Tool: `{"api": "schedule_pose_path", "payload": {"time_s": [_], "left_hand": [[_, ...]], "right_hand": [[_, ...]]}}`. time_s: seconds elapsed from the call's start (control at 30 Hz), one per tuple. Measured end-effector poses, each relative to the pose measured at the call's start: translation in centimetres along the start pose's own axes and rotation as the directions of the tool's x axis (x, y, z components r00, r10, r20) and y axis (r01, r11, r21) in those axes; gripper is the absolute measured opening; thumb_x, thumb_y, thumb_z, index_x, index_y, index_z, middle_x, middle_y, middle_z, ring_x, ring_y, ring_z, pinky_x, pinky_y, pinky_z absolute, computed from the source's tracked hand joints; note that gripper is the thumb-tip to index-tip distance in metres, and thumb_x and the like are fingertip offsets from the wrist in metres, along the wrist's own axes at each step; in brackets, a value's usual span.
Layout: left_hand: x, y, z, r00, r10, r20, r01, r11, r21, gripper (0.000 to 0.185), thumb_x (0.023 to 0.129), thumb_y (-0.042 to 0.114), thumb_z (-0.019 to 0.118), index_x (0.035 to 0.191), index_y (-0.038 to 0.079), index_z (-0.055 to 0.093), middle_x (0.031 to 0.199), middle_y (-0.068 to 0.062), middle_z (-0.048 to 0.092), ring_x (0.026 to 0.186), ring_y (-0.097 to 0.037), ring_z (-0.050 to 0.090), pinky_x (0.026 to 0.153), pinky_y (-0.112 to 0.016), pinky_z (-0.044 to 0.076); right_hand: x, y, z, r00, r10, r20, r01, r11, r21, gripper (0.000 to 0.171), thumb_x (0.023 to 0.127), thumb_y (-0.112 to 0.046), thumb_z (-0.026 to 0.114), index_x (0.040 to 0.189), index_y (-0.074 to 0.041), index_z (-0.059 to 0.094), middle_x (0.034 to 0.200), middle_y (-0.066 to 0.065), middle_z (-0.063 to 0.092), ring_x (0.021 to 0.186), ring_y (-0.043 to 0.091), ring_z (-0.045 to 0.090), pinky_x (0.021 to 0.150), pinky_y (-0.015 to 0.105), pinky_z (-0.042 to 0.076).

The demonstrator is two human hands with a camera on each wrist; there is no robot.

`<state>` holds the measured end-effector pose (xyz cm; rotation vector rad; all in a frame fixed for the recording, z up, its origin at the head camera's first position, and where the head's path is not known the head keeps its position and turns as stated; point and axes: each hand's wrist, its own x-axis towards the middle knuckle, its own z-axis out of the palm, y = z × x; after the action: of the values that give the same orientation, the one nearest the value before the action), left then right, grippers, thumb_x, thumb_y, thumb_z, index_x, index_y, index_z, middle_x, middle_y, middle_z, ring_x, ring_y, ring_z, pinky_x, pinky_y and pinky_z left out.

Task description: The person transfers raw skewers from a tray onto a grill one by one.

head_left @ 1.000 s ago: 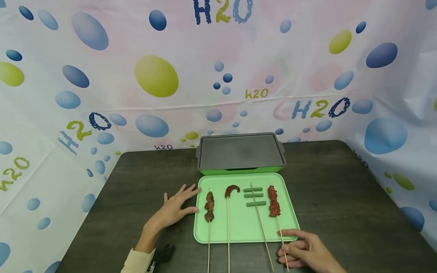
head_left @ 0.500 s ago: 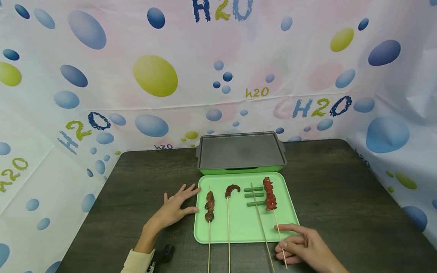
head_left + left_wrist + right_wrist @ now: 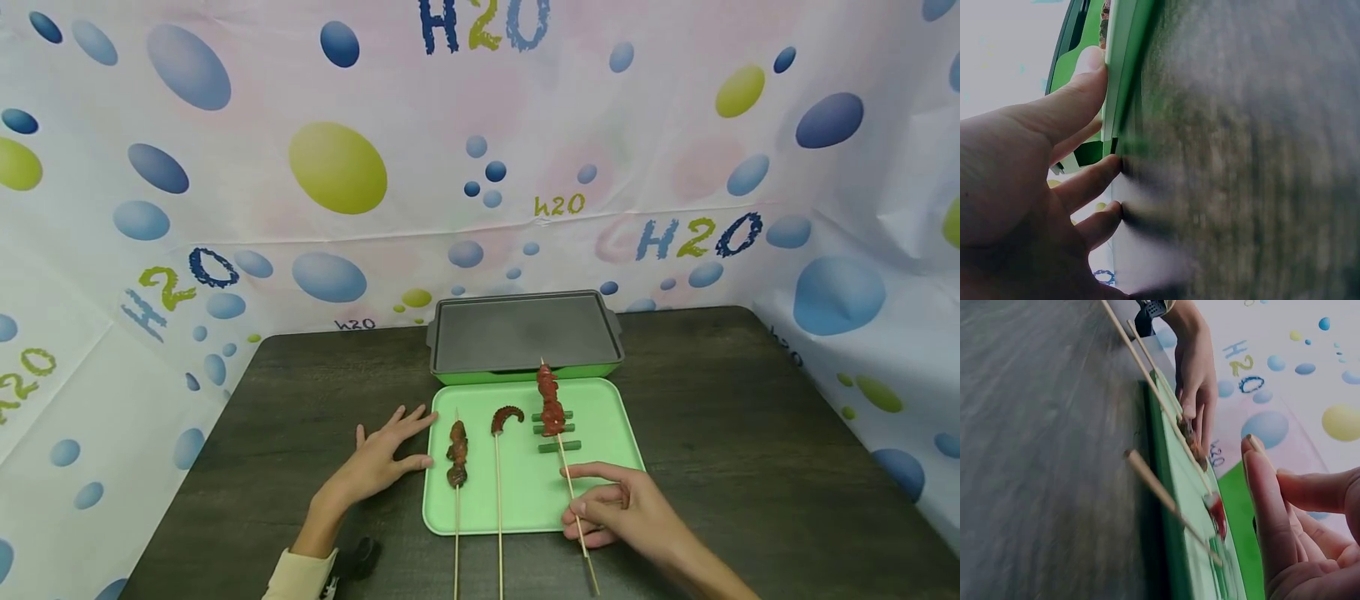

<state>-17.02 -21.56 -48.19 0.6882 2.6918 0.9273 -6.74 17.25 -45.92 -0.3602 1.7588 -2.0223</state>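
A light green tray (image 3: 525, 500) lies on the dark table. My right hand (image 3: 581, 500) pinches the stick of a red meat skewer (image 3: 550, 400) and holds it slanted, its tip over the tray's far edge. Under it lies a green bean skewer (image 3: 561, 447). A brown meat skewer (image 3: 457, 454) and an octopus tentacle skewer (image 3: 508, 418) lie on the tray's left half. My left hand (image 3: 397, 442) rests flat on the table, fingertips against the tray's left rim (image 3: 1119, 62). In the right wrist view my right hand's fingers (image 3: 1272, 512) curl above the tray (image 3: 1169, 550).
A dark griddle pan on a green base (image 3: 525, 333) stands just behind the tray. The skewer sticks (image 3: 498, 550) stick out over the tray's near edge. Bubble-patterned cloth walls (image 3: 337, 167) close in the table on three sides.
My right hand has lifted the red meat skewer off the tray's right side and carried it left and away, over the green beans. The left hand has not moved.
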Motion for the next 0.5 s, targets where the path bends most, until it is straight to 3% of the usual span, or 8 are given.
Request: {"api": "schedule_pose_path", "payload": {"time_s": [0.2, 0.5], "left_hand": [[0.0, -0.1, -0.1, 1.0, 0.003, -0.004, -0.003, 1.0, 0.001, 0.071, 0.096, 0.039, 0.071, 0.158, 0.017, 0.044, 0.165, -0.014, 0.031, 0.154, -0.046, 0.013, 0.099, -0.088, -0.011], [-0.1, -0.2, 0.0, 1.0, 0.007, -0.003, -0.007, 1.0, -0.004, 0.071, 0.096, 0.039, 0.071, 0.158, 0.017, 0.044, 0.165, -0.014, 0.03, 0.154, -0.046, 0.013, 0.099, -0.088, -0.011]], "right_hand": [[2.5, -0.8, 1.6, 0.999, 0.017, -0.046, -0.018, 0.999, -0.029, 0.052, 0.1, -0.005, 0.066, 0.145, 0.013, 0.047, 0.099, 0.026, 0.074, 0.086, 0.029, 0.077, 0.071, 0.044, 0.063], [6.7, -1.8, 3.0, 0.993, 0.078, -0.093, -0.079, 0.997, 0.0, 0.055, 0.1, -0.009, 0.068, 0.149, 0.005, 0.048, 0.104, 0.023, 0.075, 0.091, 0.031, 0.076, 0.073, 0.045, 0.063]]}}
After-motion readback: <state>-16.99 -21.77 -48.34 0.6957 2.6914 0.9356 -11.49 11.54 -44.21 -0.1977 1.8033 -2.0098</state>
